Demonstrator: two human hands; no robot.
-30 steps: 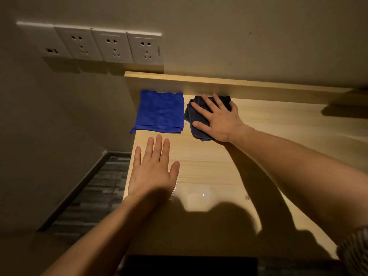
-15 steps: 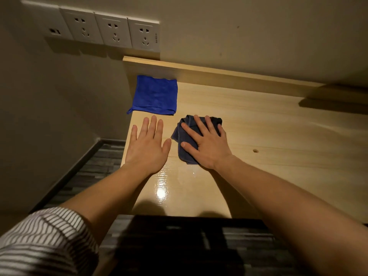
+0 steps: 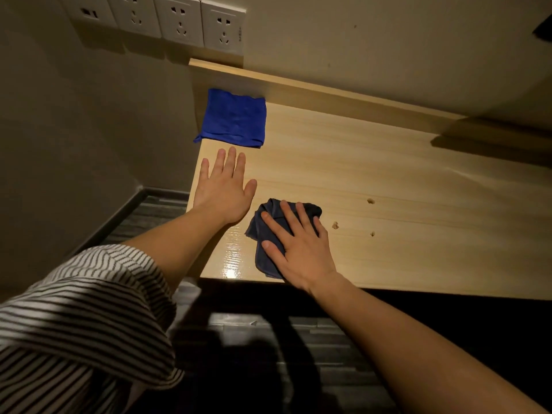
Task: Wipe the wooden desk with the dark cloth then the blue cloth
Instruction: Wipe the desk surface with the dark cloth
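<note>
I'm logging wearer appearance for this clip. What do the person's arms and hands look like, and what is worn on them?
Both hands, the left hand and the right hand, are bare: no gloves, rings or watch visible. Both forearms are bare. A loose striped sleeve, dark and white, covers the left upper arm.

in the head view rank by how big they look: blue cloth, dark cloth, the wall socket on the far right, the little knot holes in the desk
1. blue cloth
2. dark cloth, though the right hand covers part of it, so it is unsure against the blue one
3. wall socket, set farther from the camera
4. knot holes
</note>
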